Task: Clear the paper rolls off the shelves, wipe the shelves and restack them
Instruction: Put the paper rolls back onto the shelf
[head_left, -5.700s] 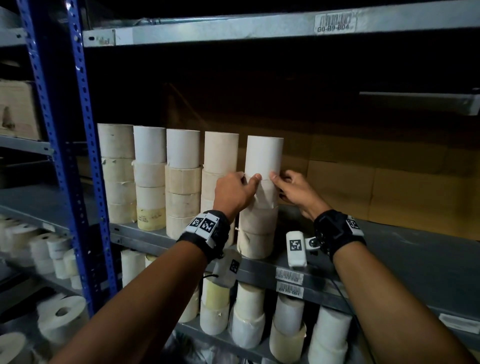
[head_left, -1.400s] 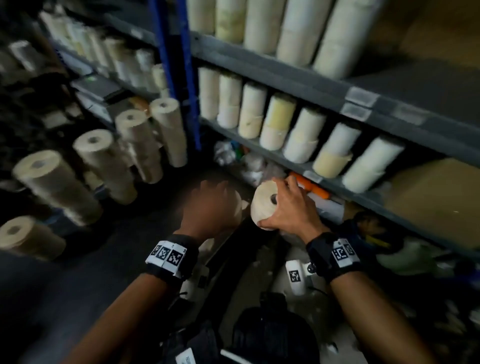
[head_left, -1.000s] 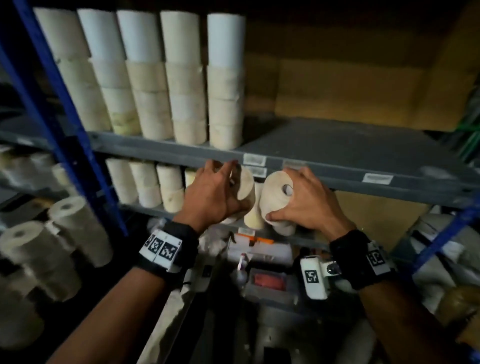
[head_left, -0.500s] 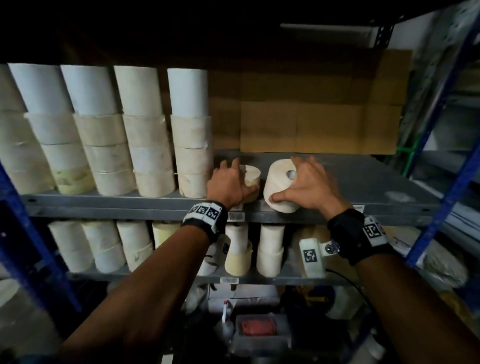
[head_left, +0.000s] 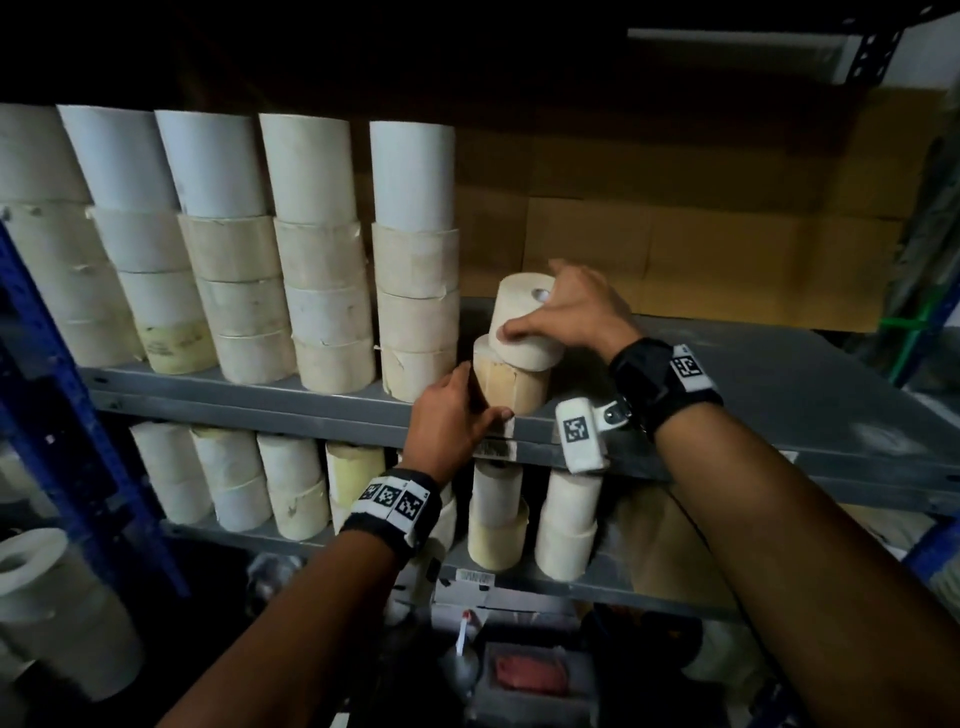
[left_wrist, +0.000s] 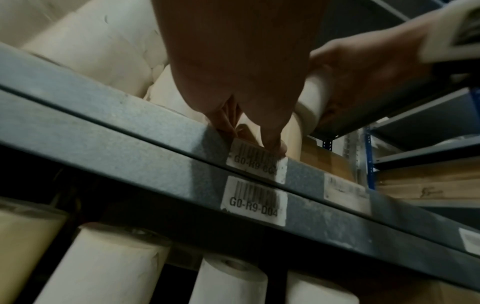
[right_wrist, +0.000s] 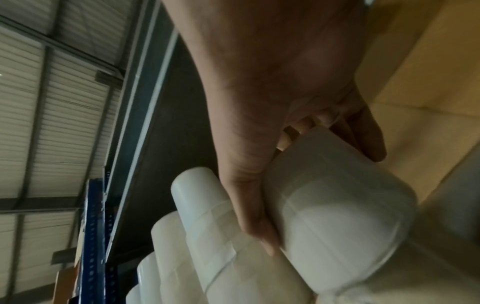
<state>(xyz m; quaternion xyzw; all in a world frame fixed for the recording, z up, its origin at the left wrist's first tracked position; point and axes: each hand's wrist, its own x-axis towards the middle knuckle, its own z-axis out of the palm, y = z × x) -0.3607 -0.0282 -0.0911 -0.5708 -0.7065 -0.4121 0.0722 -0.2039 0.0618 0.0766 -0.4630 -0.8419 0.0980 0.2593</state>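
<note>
A tan paper roll (head_left: 514, 387) stands upright on the grey metal shelf (head_left: 779, 384), just right of several tall stacks of paper rolls (head_left: 415, 260). My left hand (head_left: 478, 400) grips its left side, thumb in front at the shelf edge (left_wrist: 130, 123). On top of it sits a cream paper roll (head_left: 524, 332), slightly tilted and offset to the right. My right hand (head_left: 550, 306) grips that roll from above, thumb on its front face. In the right wrist view the cream roll (right_wrist: 337, 205) fills the space under my right hand's fingers (right_wrist: 369, 133).
Cardboard boxes (head_left: 675, 249) line the back of the shelf, whose right part is bare metal. More rolls (head_left: 498, 519) stand on the shelf below. A blue upright (head_left: 52, 415) rises at the left, with loose rolls (head_left: 47, 597) beside it. Clutter lies on the floor below.
Half a second ago the two rolls were side by side at the shelf edge. My right hand has lifted the cream roll onto the tan one, which my left hand holds upright.
</note>
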